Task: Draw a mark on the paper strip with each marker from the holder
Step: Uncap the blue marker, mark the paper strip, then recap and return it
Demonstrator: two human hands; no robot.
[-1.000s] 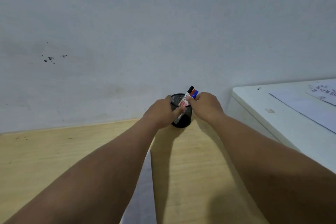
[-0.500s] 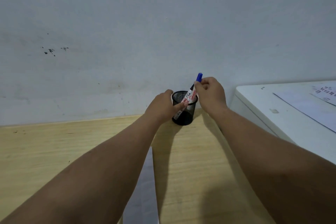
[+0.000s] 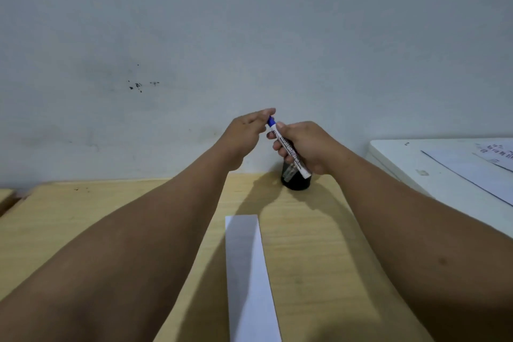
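Note:
My right hand (image 3: 308, 144) is closed around a white marker (image 3: 291, 153) with a blue cap, held tilted above the table. My left hand (image 3: 249, 130) pinches the blue cap (image 3: 270, 121) at the marker's upper end. Behind and below my right hand stands the black mesh holder (image 3: 294, 182) against the wall, mostly hidden; its contents do not show. A long white paper strip (image 3: 247, 272) lies on the wooden table (image 3: 305, 244) between my forearms, running toward me.
A white cabinet top (image 3: 410, 167) with sheets of paper (image 3: 472, 167) stands at the right, higher than the table. A grey wall (image 3: 249, 36) closes the far side. The table's left end has a gap near the edge (image 3: 11, 200).
My right hand has lifted the blue-capped marker out of the holder and turned it. My left hand left the holder's rim and rose to the cap. The view tilted, showing more strip.

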